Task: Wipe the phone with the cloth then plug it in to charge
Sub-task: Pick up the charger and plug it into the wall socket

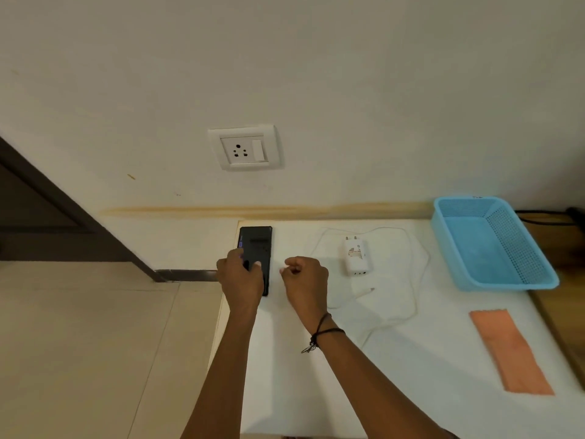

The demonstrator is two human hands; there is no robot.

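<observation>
Left hand (243, 278) is gripping the phone (258, 240); my right hand (305, 280) is hovering clenched beside it. Charger (356, 255) and cloth (509, 350) are lying farther right, so charging is awaiting me.

We reach both arms forward. Our left hand (242, 277) grips the phone (257, 237), thumb across its face; our right hand (305, 278) curls in a loose fist.
</observation>
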